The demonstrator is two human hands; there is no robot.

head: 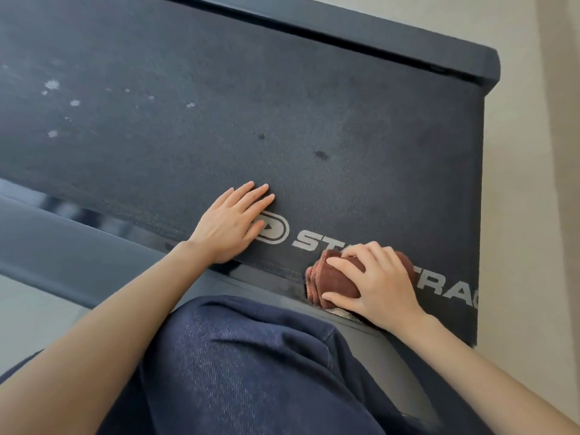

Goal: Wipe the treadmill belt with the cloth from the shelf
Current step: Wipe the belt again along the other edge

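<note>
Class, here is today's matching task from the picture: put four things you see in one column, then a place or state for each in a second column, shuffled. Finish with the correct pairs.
Column one
1. left hand
2. right hand
3. cloth
4. white specks

Column two
A. bunched, reddish-brown, at the near edge of the treadmill belt
B. lies flat on the belt, fingers straight
C. scattered on the belt, far left of the view
D. fingers and thumb curled round the cloth

Pairs: 1-B, 2-D, 3-A, 4-C
</note>
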